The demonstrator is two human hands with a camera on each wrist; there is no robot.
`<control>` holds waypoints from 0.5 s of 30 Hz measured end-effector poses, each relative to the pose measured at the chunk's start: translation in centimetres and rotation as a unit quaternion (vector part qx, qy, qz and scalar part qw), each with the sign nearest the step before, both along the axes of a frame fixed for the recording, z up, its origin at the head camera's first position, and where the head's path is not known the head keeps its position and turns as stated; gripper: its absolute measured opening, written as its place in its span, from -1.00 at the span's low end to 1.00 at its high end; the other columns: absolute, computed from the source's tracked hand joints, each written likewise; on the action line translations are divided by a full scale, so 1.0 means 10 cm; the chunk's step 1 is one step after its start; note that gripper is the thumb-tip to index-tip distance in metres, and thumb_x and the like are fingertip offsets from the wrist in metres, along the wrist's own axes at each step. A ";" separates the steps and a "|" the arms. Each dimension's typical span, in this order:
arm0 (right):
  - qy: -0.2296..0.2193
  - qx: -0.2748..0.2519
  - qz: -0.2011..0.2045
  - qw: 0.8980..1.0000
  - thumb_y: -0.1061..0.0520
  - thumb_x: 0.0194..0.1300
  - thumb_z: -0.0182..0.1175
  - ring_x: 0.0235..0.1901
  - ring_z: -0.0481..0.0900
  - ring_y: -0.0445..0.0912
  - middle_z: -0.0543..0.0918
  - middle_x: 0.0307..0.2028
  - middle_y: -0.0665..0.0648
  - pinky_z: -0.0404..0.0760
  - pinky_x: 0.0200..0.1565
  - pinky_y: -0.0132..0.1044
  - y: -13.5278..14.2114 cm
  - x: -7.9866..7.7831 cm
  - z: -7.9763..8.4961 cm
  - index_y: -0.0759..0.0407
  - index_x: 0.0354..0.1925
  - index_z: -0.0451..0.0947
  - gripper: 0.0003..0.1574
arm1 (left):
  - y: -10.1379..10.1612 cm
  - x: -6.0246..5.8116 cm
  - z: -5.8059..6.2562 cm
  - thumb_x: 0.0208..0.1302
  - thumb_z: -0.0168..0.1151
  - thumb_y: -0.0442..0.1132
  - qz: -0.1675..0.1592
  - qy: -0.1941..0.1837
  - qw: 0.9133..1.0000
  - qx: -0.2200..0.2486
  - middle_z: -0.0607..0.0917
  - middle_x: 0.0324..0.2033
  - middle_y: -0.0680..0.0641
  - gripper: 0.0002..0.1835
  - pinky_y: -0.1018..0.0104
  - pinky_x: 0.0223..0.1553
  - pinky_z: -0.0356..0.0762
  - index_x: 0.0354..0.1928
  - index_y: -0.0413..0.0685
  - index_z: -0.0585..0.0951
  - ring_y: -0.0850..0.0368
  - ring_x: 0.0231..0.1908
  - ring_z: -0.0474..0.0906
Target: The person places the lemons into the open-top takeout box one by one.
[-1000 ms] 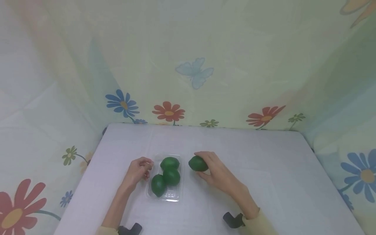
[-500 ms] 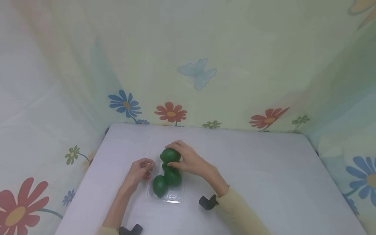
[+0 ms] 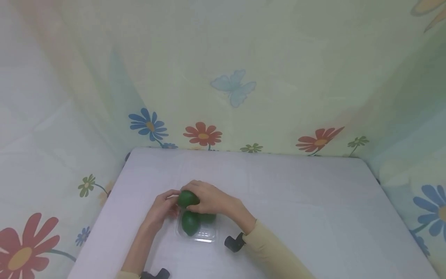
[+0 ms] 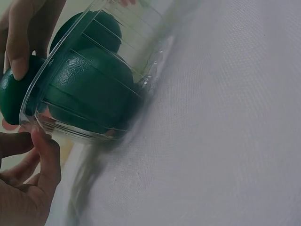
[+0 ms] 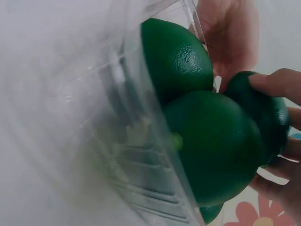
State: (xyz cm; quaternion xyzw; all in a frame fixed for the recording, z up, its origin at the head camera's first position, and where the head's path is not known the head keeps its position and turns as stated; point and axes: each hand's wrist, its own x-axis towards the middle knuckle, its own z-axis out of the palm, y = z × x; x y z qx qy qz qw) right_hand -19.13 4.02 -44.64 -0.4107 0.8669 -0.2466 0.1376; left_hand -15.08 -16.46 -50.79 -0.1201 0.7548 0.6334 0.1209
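My right hand (image 3: 213, 199) grips a dark green lime (image 3: 188, 198) over the far left part of a clear plastic container (image 3: 199, 238). In the right wrist view its fingers curl round that lime (image 5: 268, 120), beside the others. At the container's left side, my left hand (image 3: 160, 209) pinches the rim, as the left wrist view shows. Inside lie a front lime (image 3: 190, 224) and another lime (image 3: 208, 217), partly covered by the right hand. A further lime is hidden from the head view; a sliver of lime (image 5: 213, 214) shows in the right wrist view.
A white cloth covers the table (image 3: 296, 193). Flowered curtain (image 3: 233, 46) hangs behind and along both sides. Black camera mounts sit at the right wrist (image 3: 235, 242) and left wrist (image 3: 156, 274).
The right hand has carried its lime leftward from beside the container to above its far left corner. The left hand has stayed at the rim.
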 end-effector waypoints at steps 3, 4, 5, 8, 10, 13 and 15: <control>0.002 0.025 0.002 1.000 0.03 0.35 0.38 0.08 0.57 -0.18 0.60 0.22 -0.03 0.62 0.10 -0.35 -0.04 0.03 -0.01 -0.01 0.37 0.48 -0.34 | -0.01 0.00 -0.02 0.38 0.21 -0.19 0.000 -0.002 1.000 0.006 0.73 -0.38 -0.09 -0.63 0.35 -0.42 0.62 0.17 -0.15 0.64 0.14 -0.49 0.58; 0.004 0.033 0.003 0.999 0.03 0.35 0.38 0.08 0.57 -0.18 0.60 0.22 -0.03 0.62 0.09 -0.35 -0.05 0.03 -0.02 -0.01 0.37 0.48 -0.33 | -0.02 0.00 -0.02 0.38 0.22 -0.18 0.001 -0.004 1.000 0.008 0.74 -0.37 -0.09 -0.63 0.35 -0.41 0.62 0.16 -0.15 0.65 0.14 -0.49 0.59; 0.007 0.040 0.004 0.999 0.02 0.35 0.38 0.08 0.57 -0.18 0.60 0.23 -0.03 0.62 0.09 -0.35 -0.05 0.04 -0.03 -0.01 0.38 0.47 -0.32 | -0.02 0.00 -0.03 0.38 0.23 -0.18 0.000 -0.004 1.000 0.008 0.75 -0.36 -0.08 -0.63 0.35 -0.41 0.63 0.16 -0.15 0.65 0.14 -0.50 0.60; 0.008 0.043 0.003 0.999 0.00 0.36 0.36 0.10 0.58 -0.17 0.59 0.26 -0.02 0.61 0.13 -0.32 -0.05 0.03 -0.06 -0.01 0.39 0.46 -0.31 | -0.02 0.00 -0.03 0.37 0.23 -0.19 0.003 -0.005 1.000 0.011 0.75 -0.38 -0.08 -0.64 0.35 -0.42 0.62 0.15 -0.15 0.65 0.14 -0.52 0.59; 0.000 0.029 0.001 1.000 0.00 0.36 0.35 0.10 0.58 -0.19 0.60 0.26 -0.04 0.60 0.15 -0.30 -0.03 0.01 -0.09 -0.02 0.39 0.46 -0.33 | -0.02 -0.01 -0.03 0.37 0.22 -0.20 0.001 -0.001 1.000 0.005 0.74 -0.42 -0.07 -0.64 0.35 -0.44 0.62 0.15 -0.16 0.65 0.14 -0.53 0.58; -0.014 0.000 0.001 1.000 0.01 0.37 0.34 0.08 0.58 -0.23 0.61 0.23 -0.05 0.59 0.17 -0.30 0.00 -0.03 -0.14 -0.02 0.37 0.47 -0.36 | -0.02 -0.02 -0.02 0.37 0.21 -0.20 -0.001 0.002 1.000 -0.002 0.71 -0.47 -0.06 -0.63 0.35 -0.45 0.60 0.16 -0.15 0.64 0.15 -0.55 0.56; -0.017 -0.015 0.005 1.000 0.01 0.37 0.33 0.05 0.58 -0.24 0.63 0.21 -0.05 0.59 0.15 -0.31 0.01 -0.05 -0.17 -0.01 0.36 0.48 -0.37 | -0.01 -0.04 -0.02 0.37 0.20 -0.20 -0.001 0.001 1.000 -0.005 0.70 -0.49 -0.05 -0.63 0.36 -0.45 0.59 0.17 -0.16 0.64 0.15 -0.55 0.55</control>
